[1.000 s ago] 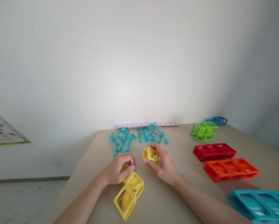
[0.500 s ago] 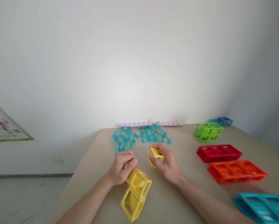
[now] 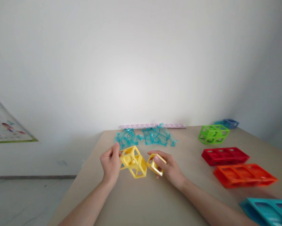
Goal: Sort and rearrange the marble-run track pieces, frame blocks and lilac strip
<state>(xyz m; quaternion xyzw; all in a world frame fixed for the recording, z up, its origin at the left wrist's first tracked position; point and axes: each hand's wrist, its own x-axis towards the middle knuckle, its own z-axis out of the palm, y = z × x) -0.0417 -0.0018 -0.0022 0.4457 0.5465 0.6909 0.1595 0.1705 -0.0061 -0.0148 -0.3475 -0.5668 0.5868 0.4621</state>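
My left hand (image 3: pixel 112 162) is closed on the left end of a yellow open-frame block piece (image 3: pixel 133 160) made of joined cubes, raised above the table. In my right hand (image 3: pixel 170 168) is a single yellow cube (image 3: pixel 156 164), pinched between thumb and fingers. The cube sits close to the right side of the joined piece; whether they touch is hard to tell. Behind my hands lie clear teal pieces, one group (image 3: pixel 127 137) at the left and another (image 3: pixel 157 135) to its right.
Along the right of the table (image 3: pixel 141 201) are a green block (image 3: pixel 213 134), a red block (image 3: pixel 225 156), an orange block (image 3: pixel 246 175) and a teal block (image 3: pixel 268 208). A blue piece (image 3: pixel 231 123) is at the back right. A patterned strip (image 3: pixel 152 126) lies by the wall.
My left hand has turned and moved left, swinging the joined yellow piece up and away from the table's front. The single cube has tilted in my right hand, and the two yellow pieces are closer together.
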